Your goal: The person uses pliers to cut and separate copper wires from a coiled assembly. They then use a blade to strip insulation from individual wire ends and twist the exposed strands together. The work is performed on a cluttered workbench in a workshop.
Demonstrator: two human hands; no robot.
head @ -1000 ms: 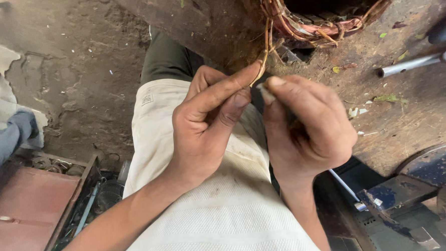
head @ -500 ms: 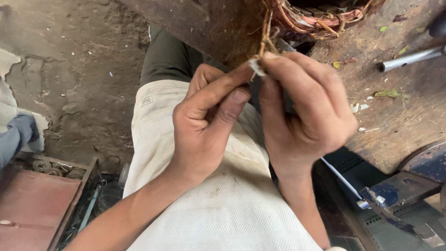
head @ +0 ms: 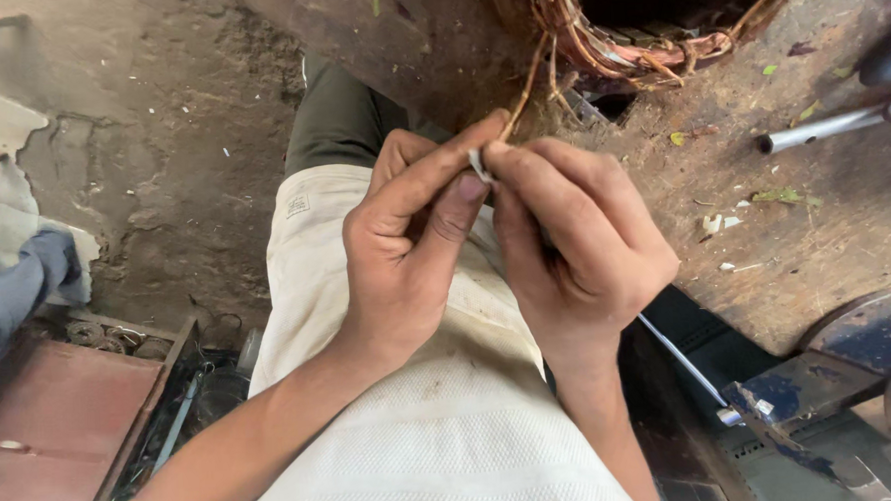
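Pinching copper wire [head: 521, 95], left hand [head: 405, 247], right hand [head: 577, 245]

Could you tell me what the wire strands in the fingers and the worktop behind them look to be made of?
The wire strands look like copper, bare or varnished: reddish-orange with a dull sheen, matching the coil above. The worktop seems to be rough, unfinished wood, brown, stained and scratched, though grime leaves this uncertain.

Bare bench [head: 766, 247] lies open right of the right hand [head: 581, 260]. Ahead, the copper coil [head: 617, 43] blocks the way; a metal rod [head: 826, 129] lies further right, possibly a tool handle.
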